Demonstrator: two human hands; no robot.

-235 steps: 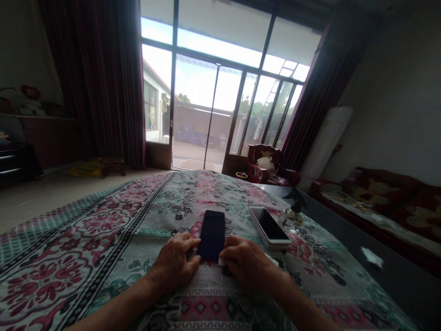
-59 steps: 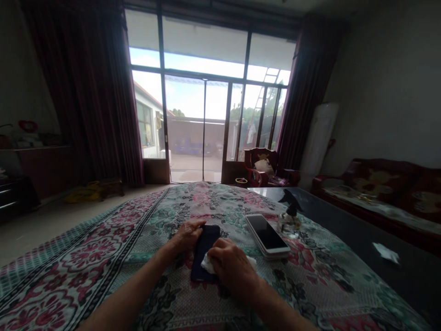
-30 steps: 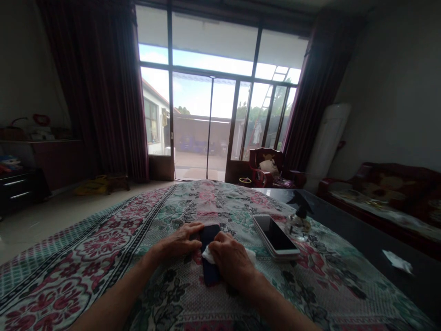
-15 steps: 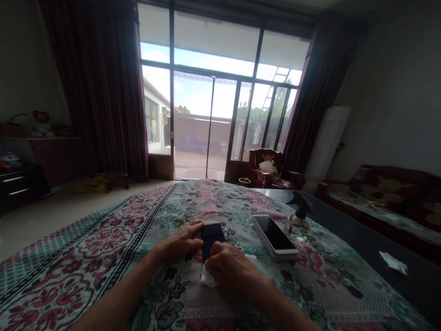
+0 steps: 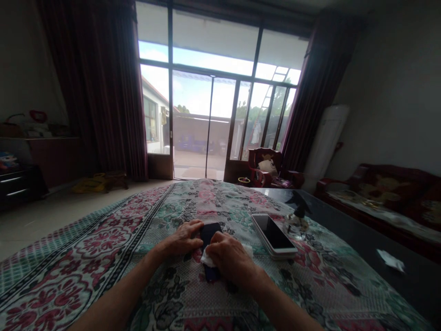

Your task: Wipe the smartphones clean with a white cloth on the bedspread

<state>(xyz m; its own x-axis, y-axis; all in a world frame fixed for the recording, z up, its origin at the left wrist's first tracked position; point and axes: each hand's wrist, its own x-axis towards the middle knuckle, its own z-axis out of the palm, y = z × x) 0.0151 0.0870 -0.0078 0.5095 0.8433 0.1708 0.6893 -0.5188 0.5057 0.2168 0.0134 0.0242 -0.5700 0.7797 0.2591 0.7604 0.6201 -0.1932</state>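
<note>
A dark, flat phone point(image 5: 211, 229) lies on the flowered cloth point(image 5: 206, 303) in front of me. My left hand point(image 5: 186, 237) grips its left edge, with the fingers at the far corner and the thumb lower down the side. Over the phone's middle, my right hand point(image 5: 230, 255) is closed on a crumpled white tissue point(image 5: 207, 259), pressing it against the surface. Part of the phone is hidden beneath that hand and the tissue. To the right of my right hand lie white phones point(image 5: 274, 236), apparently stacked, with a black screen facing up.
Beyond the white phones stands a small clear bottle point(image 5: 296, 225) with a black top. Another crumpled white tissue point(image 5: 391, 260) rests on the dark bare tabletop point(image 5: 358, 243) at right. A wooden armchair point(image 5: 267, 168) and a sofa point(image 5: 382, 188) stand farther back, near the glass doors.
My right hand and its tissue have slid away from me along the dark phone, uncovering its near end. My left hand keeps its place at the edge.
</note>
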